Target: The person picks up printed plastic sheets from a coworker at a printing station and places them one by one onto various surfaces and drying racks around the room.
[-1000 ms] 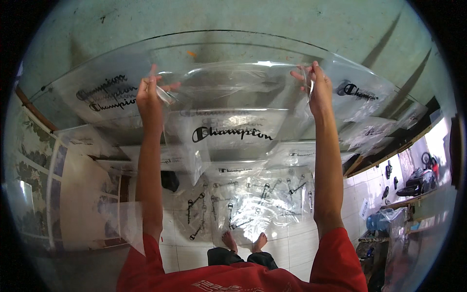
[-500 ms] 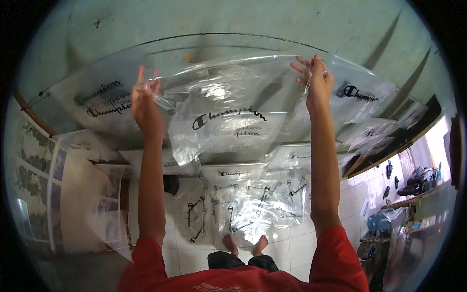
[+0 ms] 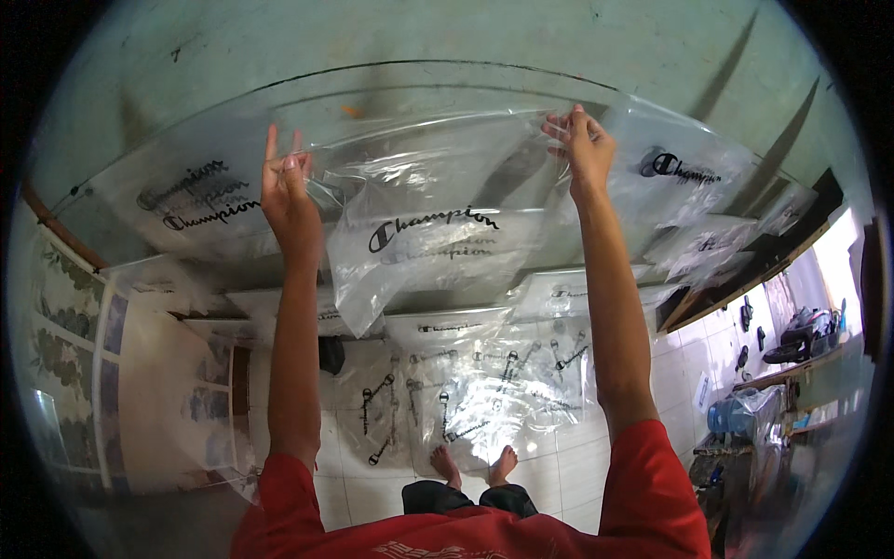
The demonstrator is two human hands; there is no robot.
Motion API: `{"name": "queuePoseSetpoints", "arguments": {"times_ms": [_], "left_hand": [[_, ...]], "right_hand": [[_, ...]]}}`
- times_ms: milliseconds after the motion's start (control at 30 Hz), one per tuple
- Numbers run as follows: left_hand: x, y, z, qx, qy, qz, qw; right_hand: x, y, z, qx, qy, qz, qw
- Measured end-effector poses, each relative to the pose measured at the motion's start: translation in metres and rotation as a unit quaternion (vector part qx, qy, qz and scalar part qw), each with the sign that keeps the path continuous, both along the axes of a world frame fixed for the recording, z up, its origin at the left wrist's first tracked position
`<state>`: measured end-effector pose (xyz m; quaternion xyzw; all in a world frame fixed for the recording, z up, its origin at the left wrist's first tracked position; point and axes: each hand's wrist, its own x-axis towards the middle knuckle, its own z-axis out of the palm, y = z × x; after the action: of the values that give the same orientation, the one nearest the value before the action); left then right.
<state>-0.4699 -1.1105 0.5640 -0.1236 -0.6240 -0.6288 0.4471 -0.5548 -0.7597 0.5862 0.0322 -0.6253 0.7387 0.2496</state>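
A clear plastic sheet (image 3: 433, 168) with black printed lettering stretches, crinkled, between my two hands in front of a pale green wall, its lower left corner hanging. My left hand (image 3: 289, 172) pinches its upper left part, index finger raised. My right hand (image 3: 582, 144) is closed on the upper right edge, some fingers spread. Similar printed sheets flank it at left (image 3: 163, 186) and right (image 3: 708, 140). A thin dark wire or line (image 3: 438, 62) curves above them.
More printed plastic (image 3: 456, 391) lies on the white tiled floor (image 3: 354, 489) around my bare feet (image 3: 503, 466). Lower rows of sheets (image 3: 559, 289) hang beneath. At right are wooden shelves (image 3: 773, 377), a blue plastic container (image 3: 726, 415) and dark footwear (image 3: 745, 321). A patterned panel (image 3: 70, 307) stands at left.
The held sheet has become more rumpled, its left part sagging in a fold. My right hand has moved up and leftward, slightly closer to my left, whose fingers have shifted on the plastic.
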Motion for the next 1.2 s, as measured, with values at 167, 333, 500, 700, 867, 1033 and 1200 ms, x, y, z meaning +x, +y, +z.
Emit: {"name": "queuePoseSetpoints", "arguments": {"times_ms": [167, 333, 500, 700, 867, 1033, 1200], "left_hand": [[-0.001, 0.000, -0.023, -0.008, -0.071, 0.018, 0.997], [-0.011, -0.010, -0.069, 0.048, -0.088, 0.053, 0.994], [0.005, -0.035, -0.108, 0.003, -0.279, 0.086, 0.956], [0.015, -0.037, -0.112, 0.129, -0.398, -0.114, 0.901], [0.003, -0.069, -0.129, 0.197, -0.363, -0.159, 0.897], [0.006, -0.055, -0.101, 0.087, -0.422, -0.102, 0.896], [-0.004, -0.072, -0.109, 0.090, -0.425, -0.040, 0.900]], "right_hand": [[0.001, 0.005, -0.020, 0.013, -0.067, -0.035, 0.997], [0.005, 0.014, -0.045, 0.050, -0.126, 0.007, 0.991], [0.009, 0.028, -0.080, 0.109, -0.181, -0.003, 0.977], [0.011, 0.044, -0.099, 0.138, -0.327, 0.085, 0.931], [0.065, 0.050, -0.120, 0.097, -0.268, 0.298, 0.911], [0.063, 0.077, -0.125, 0.029, -0.214, 0.281, 0.935], [0.052, 0.036, -0.100, 0.002, -0.209, 0.234, 0.949]]}}
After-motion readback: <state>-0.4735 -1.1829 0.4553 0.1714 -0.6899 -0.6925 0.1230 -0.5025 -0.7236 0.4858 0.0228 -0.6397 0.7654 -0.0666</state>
